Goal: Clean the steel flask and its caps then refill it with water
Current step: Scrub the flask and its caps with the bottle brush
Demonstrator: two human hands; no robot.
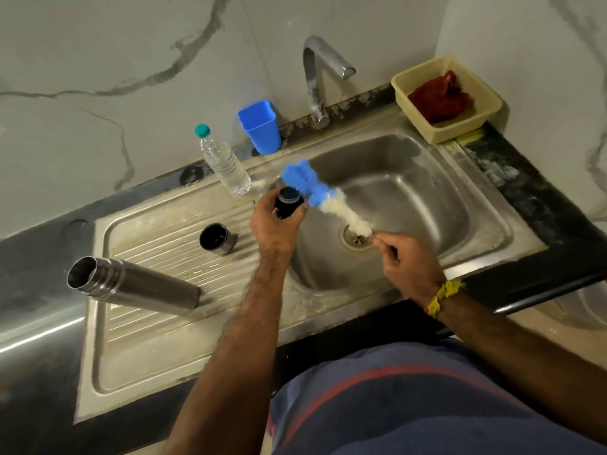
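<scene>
The steel flask (138,285) stands uncapped on the drainboard at the left, its open mouth toward me. A steel outer cap (216,238) with a dark inside sits on the drainboard between the flask and my left hand. My left hand (275,224) grips the black inner cap (288,201) at the sink's left rim. My right hand (405,257) pinches the thin handle of a bottle brush (315,192), whose blue and white bristles lie against the black cap, over the basin.
The steel sink (427,198) has its drain near my right hand, and the tap (317,77) stands behind it. A water bottle (225,162) and a blue cup (261,126) stand at the back. A cream basket (450,96) holding a red cloth sits at the back right.
</scene>
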